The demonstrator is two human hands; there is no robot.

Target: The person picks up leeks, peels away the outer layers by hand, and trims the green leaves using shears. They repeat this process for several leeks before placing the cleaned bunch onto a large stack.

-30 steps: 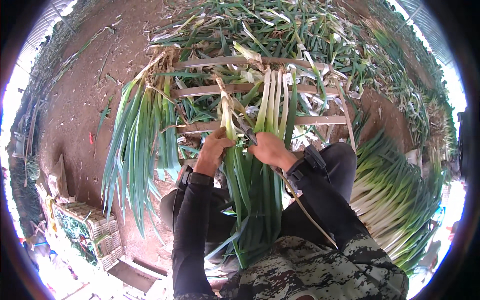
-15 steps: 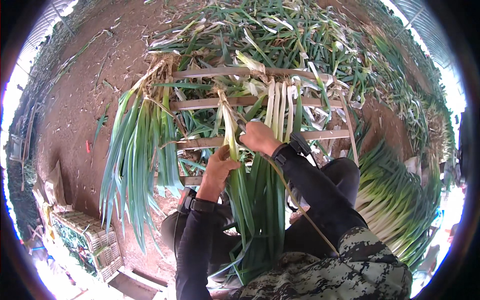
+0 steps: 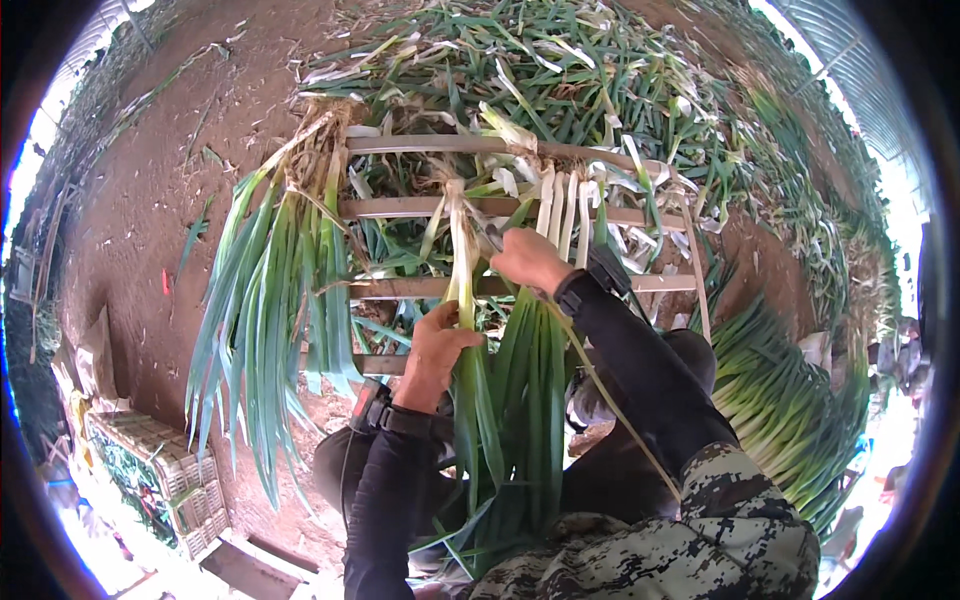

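Over the last second the right hand [image 3: 528, 260] had moved up from the bundle's waist to the white stalks, while the left hand [image 3: 437, 345] slid lower, fingers clenched around one green onion [image 3: 462, 270]. The bundle [image 3: 515, 400] lay across the wooden rack [image 3: 400, 208]; the right fingers' grip could not be made out.

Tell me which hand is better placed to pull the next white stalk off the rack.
Right, probably. The right hand sits up beside the white stalks lying across the wooden rack. The left hand is lower, its grip closed around one stalk.
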